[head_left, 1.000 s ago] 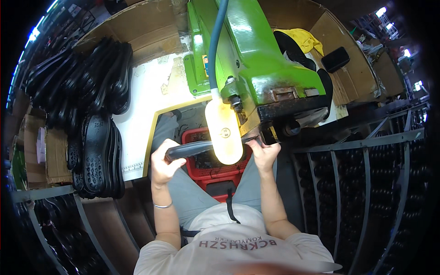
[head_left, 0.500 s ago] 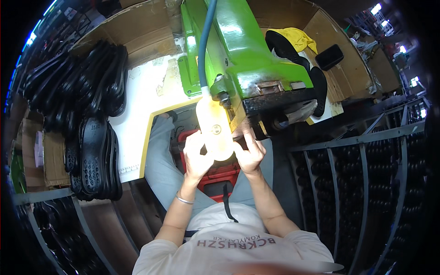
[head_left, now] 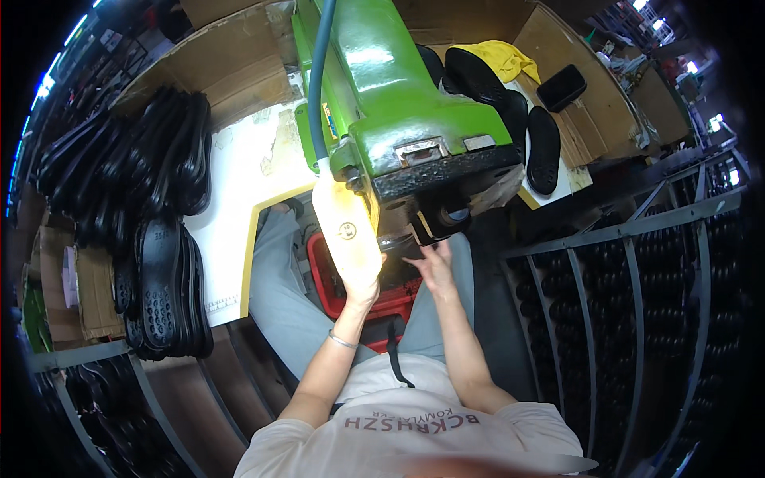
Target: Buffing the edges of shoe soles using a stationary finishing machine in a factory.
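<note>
A green sewing-type machine [head_left: 422, 103] with a black head reaches over my lap. From its blue-grey hose hangs a glowing, elongated lamp [head_left: 348, 231]. My left hand [head_left: 364, 288] is below the lamp, which covers most of its fingers; one fingertip shows at the lamp's right edge. My right hand [head_left: 437, 269] is under the machine's head, its thumb pointing left and its fingers curled upward. A dark piece [head_left: 400, 253] lies between my hands, in shadow and too dim to name; both hands appear to hold it.
Black shoe soles [head_left: 159, 279] are stacked on the white table [head_left: 231, 215] at left. More soles [head_left: 543, 151], a yellow cloth [head_left: 504, 60] and a phone [head_left: 562, 88] lie at right. A red crate [head_left: 323, 267] stands between my knees. Metal racks [head_left: 629, 319] flank me.
The view has shifted, so machine and lamp appear farther left. Relative to them, my hands have moved right, and my left hand is now more under the lamp.
</note>
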A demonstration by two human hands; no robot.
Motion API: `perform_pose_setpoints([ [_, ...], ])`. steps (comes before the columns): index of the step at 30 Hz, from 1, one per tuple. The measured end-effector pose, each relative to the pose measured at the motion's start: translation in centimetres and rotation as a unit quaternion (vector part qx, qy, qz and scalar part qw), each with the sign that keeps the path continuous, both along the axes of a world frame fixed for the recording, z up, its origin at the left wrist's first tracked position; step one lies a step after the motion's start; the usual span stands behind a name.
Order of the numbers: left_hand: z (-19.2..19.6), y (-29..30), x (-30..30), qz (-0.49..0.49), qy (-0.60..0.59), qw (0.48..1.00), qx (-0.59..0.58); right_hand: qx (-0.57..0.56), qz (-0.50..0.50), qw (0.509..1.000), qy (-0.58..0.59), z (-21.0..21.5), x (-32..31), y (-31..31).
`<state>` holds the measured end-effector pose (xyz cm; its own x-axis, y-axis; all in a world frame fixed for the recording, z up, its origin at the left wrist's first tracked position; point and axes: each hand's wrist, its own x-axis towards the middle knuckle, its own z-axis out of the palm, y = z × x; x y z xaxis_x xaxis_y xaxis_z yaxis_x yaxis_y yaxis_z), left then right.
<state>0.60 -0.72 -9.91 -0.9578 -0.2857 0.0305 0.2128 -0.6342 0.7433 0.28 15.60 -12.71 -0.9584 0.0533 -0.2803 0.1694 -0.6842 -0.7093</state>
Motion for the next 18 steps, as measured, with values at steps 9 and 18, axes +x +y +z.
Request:
perform_pose_setpoints([
  [9,5.7,-3.5,0.0,-0.009,0.109,0.904,-0.414,0.518,-0.225,0.813,0.145,9.7,-0.8,6.0],
  [18,9.3,-9.4,1.5,0.045,0.047,0.974,-0.219,0.416,-0.150,0.853,0.278,12.3,-0.4,2.0],
])
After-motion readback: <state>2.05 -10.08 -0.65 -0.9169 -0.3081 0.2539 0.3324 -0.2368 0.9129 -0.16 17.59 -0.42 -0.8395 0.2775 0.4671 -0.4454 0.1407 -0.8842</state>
